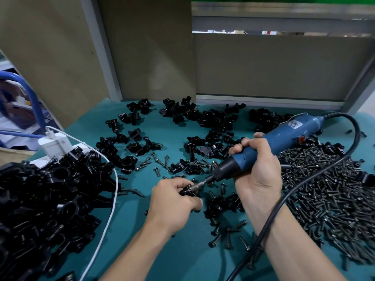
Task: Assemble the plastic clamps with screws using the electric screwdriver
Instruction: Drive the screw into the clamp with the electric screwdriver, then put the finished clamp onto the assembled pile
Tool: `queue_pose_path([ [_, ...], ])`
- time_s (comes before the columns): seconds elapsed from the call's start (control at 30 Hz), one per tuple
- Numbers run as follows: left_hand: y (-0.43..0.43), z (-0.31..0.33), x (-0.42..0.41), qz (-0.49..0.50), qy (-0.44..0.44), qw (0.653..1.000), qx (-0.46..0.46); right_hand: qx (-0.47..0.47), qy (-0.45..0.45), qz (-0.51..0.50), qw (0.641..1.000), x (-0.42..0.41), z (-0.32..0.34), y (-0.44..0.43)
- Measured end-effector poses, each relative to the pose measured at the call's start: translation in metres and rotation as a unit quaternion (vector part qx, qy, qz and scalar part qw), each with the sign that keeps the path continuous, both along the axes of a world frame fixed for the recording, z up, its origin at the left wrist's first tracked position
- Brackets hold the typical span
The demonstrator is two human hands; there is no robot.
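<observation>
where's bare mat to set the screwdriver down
Best: the teal mat at the front edge, between the left forearm and right forearm. Also the strip between the white cable and the left forearm. Crowded: the grey screw pile on the right, the heap of black plastic clamps on the left.

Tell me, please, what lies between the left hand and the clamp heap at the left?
In the head view, a white cable and a few loose screws lie on the teal mat between the left hand and the clamp heap.
</observation>
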State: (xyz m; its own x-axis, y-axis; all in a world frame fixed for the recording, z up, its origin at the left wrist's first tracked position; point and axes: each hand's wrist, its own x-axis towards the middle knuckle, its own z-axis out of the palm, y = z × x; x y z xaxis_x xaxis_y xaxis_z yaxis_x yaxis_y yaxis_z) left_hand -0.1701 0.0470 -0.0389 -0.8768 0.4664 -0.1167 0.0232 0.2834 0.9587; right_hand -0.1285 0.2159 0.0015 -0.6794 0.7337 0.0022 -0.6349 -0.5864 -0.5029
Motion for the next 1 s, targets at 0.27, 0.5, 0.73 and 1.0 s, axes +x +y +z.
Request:
queue_pose_path([
  [0.27,0.000,0.008,-0.004,-0.113,-0.174,0.976,0.059,-0.086,-0.036,0.032,0.995,0.008,0.001,0.017],
  [0.5,0.001,0.014,0.000,-0.136,-0.230,0.961,0.075,-0.117,-0.073,0.054,0.989,0.014,0.006,0.027],
  [0.73,-0.005,0.013,-0.008,0.008,-0.149,0.985,0.085,-0.117,-0.101,0.021,0.988,0.026,0.024,0.039],
  [1.0,-0.005,0.017,-0.013,0.117,-0.107,0.978,0.135,0.376,-0.529,0.055,0.759,0.040,0.036,0.042],
])
